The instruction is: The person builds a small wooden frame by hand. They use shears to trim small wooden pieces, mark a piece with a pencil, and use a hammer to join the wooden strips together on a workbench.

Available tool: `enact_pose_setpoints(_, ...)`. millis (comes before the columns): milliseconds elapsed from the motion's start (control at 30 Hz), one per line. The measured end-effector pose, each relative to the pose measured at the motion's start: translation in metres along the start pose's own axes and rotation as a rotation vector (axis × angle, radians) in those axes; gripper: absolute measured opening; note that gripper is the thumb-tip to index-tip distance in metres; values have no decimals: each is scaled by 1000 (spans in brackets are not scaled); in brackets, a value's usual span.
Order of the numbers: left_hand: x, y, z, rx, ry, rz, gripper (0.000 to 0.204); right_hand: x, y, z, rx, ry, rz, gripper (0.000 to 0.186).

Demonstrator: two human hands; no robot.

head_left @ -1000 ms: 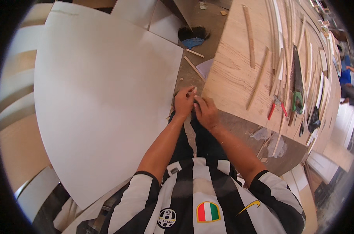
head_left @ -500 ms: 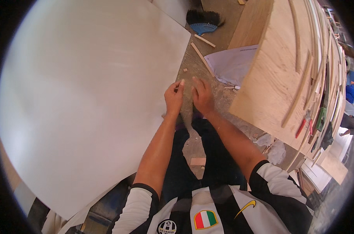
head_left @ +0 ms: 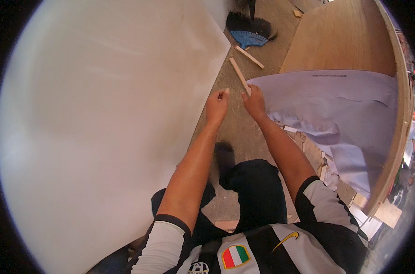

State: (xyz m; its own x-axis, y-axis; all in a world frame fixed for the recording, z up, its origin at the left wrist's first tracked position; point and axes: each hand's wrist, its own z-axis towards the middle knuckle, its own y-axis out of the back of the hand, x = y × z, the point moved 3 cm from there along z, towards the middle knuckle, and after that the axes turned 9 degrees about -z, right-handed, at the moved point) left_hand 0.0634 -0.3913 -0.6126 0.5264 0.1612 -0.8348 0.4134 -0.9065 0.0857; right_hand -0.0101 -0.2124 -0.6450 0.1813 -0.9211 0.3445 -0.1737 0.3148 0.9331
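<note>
My left hand [head_left: 218, 106] is held over the right edge of a large white sheet [head_left: 111, 118], its fingers curled and the thumb pressed toward them. Whatever it may pinch is too small to make out. To its right, my right hand [head_left: 255, 102] is open, thumb and fingers apart. A thin wooden strip [head_left: 239, 74] runs along the floor, and its near end shows between that thumb and the fingers. I see no grip on it. A second, shorter strip [head_left: 250, 57] lies just beyond.
A black broom head with a blue base [head_left: 248, 38] rests on the floor ahead. At right stands a wooden panel [head_left: 340, 39] above crumpled pale sheeting [head_left: 335, 100]. Wood offcuts [head_left: 324, 166] lie scattered by my right forearm. My legs are below my arms.
My view has shifted, and the plywood stack's top with its strips and red-handled tool has left it. My hands are farther apart. The right hand now overlaps the wooden strip's near end.
</note>
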Motion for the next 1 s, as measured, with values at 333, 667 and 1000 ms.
enact_pose_setpoints(333,49,-19,100,45,-86,110,48,-84,-124,99,262,-202,-171,51)
enact_pose_setpoints(667,62,-37,119,48,-89,78,49,-83,-127,140,117,-423,-116,38)
enact_pose_setpoints(1000,68,-38,124,63,-114,44,46,-149,-128,214,75,-321,-244,49)
